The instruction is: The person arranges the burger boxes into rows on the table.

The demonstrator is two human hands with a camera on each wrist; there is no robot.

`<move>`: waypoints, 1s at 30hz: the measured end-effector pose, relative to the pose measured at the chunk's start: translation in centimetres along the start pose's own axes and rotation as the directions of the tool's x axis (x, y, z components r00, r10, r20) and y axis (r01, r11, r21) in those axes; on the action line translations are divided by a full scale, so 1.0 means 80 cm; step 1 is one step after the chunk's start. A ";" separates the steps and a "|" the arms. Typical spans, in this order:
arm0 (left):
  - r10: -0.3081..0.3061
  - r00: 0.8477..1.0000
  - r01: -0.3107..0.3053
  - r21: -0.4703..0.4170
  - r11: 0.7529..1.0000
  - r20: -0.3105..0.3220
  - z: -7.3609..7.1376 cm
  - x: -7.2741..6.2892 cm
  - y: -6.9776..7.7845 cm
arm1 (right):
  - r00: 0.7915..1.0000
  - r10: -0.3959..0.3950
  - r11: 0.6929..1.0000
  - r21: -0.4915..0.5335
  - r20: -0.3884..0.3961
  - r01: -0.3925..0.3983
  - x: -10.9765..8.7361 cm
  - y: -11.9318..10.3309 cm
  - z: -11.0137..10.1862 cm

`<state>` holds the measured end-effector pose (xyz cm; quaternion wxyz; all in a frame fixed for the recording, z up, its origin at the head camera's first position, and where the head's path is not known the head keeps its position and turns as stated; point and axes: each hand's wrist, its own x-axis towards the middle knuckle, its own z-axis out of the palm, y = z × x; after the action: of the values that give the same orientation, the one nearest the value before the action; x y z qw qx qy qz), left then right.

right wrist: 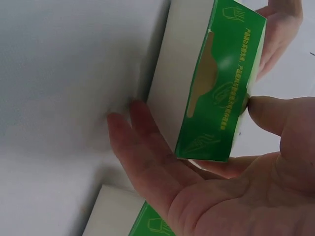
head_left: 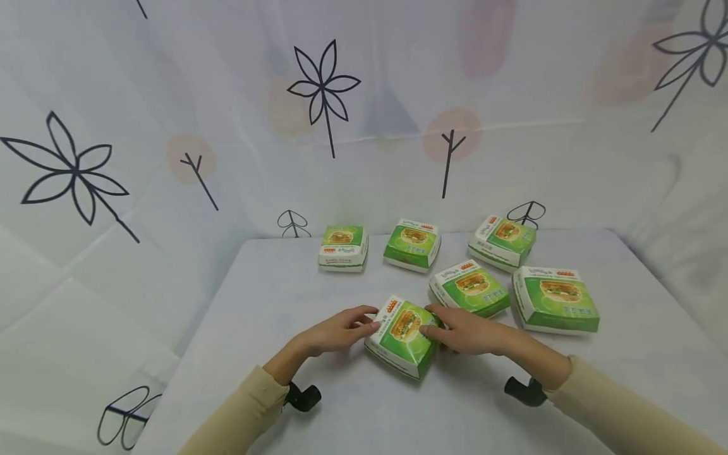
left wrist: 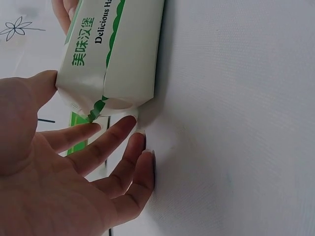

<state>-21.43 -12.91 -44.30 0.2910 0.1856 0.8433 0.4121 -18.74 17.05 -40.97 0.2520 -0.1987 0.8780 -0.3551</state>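
A green and white burger box [head_left: 400, 341] sits between both hands near the middle of the table, turned at an angle in the head view. My left hand [head_left: 340, 328] holds its left corner; in the left wrist view the thumb [left wrist: 45, 86] and index finger touch that corner, while the other fingers spread below it. At the opposite corner, my right hand [head_left: 471, 330] grips with the thumb [right wrist: 268, 112] on the top edge and the fingers around the side. The right wrist view shows the box's green side [right wrist: 221, 93] with a tan patch. Its underside is hidden.
Just behind the right hand lies a second burger box [head_left: 472, 287], with a larger one [head_left: 557, 300] to its right. Farther back are three more boxes, at left [head_left: 344, 249], centre [head_left: 413, 245] and right [head_left: 503, 242]. A patterned cloth [head_left: 375, 177] hangs behind the white table [head_left: 267, 303].
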 end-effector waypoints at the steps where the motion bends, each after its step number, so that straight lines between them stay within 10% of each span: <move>1: 0.000 1.000 0.000 0.005 1.000 0.003 0.000 0.000 0.000 | 1.000 0.001 1.000 -0.003 -0.004 -0.001 0.001 0.001 0.000; 30: 0.005 0.998 -0.005 0.000 1.000 0.056 -0.007 -0.001 -0.001 | 0.994 -0.026 0.999 -0.028 -0.109 0.024 0.014 0.005 0.008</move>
<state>-21.70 -13.30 -44.05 0.3136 0.1990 0.8343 0.4075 -19.33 16.33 -42.00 0.1965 -0.1933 0.8925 -0.3570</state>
